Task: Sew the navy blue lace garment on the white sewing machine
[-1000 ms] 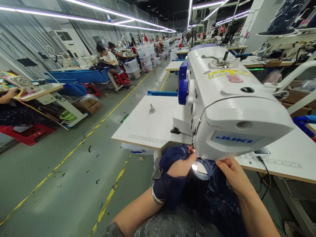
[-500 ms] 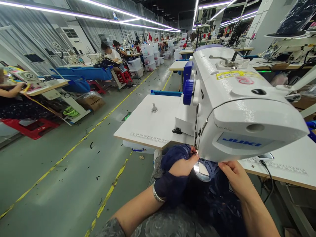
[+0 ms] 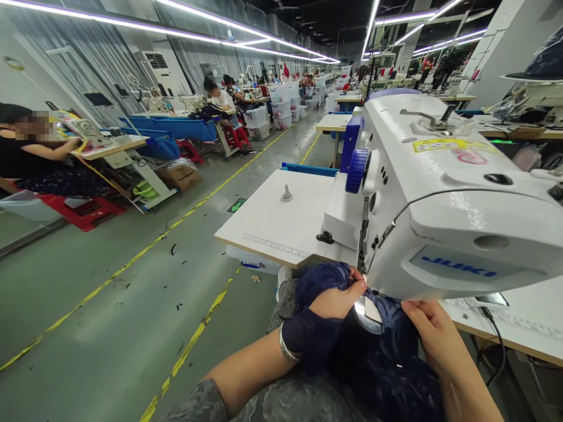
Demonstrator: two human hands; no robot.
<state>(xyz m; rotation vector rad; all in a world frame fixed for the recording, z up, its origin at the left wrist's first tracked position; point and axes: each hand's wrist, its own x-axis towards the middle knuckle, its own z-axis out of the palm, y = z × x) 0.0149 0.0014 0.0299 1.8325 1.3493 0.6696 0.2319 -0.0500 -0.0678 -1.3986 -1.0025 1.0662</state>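
A navy lace-like garment [image 3: 391, 363] lies over the lower arm of a white JUKI sewing machine [image 3: 466, 234] and hangs down over my lap. My left hand [image 3: 336, 299] pinches its edge just left of the needle area, with sheer navy cloth draped over the wrist. On the other side, my right hand [image 3: 426, 319] pinches the fabric between thumb and fingers below the machine head. Between the hands, the shiny metal end of the machine's arm [image 3: 369, 316] shows. The machine head hides the needle and presser foot.
At left of the machine is a white tabletop [image 3: 264, 211] with a printed ruler along its front edge. A phone-like device [image 3: 492, 299] with a cable lies at right. Across the yellow-lined aisle, a co-worker [image 3: 30, 152] sits at another machine on a red stool [image 3: 83, 211].
The view has shifted left, so the machine and my hands appear farther right and slightly lower. Both hands keep their hold on the garment, almost unchanged.
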